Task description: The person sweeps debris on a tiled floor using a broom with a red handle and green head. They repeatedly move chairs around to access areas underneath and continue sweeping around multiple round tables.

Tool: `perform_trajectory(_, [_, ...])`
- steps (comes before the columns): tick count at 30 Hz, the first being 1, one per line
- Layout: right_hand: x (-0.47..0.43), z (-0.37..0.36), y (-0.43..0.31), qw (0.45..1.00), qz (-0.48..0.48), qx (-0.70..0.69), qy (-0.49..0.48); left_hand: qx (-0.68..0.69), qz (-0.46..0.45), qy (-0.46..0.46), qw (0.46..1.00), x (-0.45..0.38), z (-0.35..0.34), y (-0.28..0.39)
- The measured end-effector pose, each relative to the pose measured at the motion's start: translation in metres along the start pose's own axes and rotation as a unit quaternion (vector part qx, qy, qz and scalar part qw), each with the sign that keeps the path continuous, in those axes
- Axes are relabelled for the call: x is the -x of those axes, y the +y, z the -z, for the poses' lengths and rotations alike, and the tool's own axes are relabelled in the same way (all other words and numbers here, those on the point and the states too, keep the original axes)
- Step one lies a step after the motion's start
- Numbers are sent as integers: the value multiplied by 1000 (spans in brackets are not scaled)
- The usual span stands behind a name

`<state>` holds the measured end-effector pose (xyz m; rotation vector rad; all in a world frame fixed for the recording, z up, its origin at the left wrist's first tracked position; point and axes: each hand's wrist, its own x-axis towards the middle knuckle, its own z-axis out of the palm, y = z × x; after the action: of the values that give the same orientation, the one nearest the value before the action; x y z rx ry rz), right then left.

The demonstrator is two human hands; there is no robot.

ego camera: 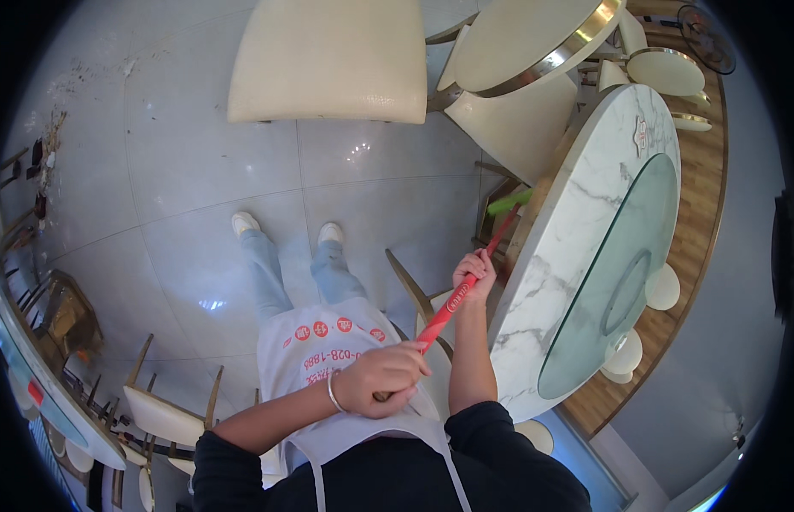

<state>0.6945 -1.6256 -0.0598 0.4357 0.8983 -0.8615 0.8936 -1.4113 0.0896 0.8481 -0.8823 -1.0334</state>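
Both my hands grip a broom with a red patterned handle [443,325] that bears printed writing. My left hand [385,379], with a silver bangle at the wrist, is wrapped around the handle's top end near my waist. Further down the shaft, my right hand [475,274] is closed around it, beside the edge of a white marble-patterned table [576,205]. The handle slants away to the right. Its light green head [509,202] shows partly at the table's side, near a chair; the rest is hidden beneath the tabletop.
A glass turntable [614,281] lies on the marble table. Cream chairs [333,64] stand ahead, and another chair leg [406,281] rises close to my right hand. Litter [51,150] is strewn over the grey tile floor [198,153] at far left, near a second table [57,390].
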Motion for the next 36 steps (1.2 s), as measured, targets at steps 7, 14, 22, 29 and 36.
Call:
perform_trajectory(7, [-84, 29, -62, 995, -19, 25, -97, -65, 279, 68, 956, 20, -13, -78])
perform_trajectory(14, [-136, 58, -73, 988, -61, 129, 63, 92, 459, 83, 880, 27, -28, -115])
perform_trajectory(22, [-109, 81, -25, 994, -76, 65, 51, 32, 491, 99, 865, 34, -10, -56])
perform_trajectory(29, [-52, 70, 27, 994, -89, -10, 62, -96, 427, 22, 899, 43, 30, -2])
perform_trajectory(36, [-66, 85, 5, 981, -25, 96, 164, -146, 338, 4, 930, 20, 56, -27])
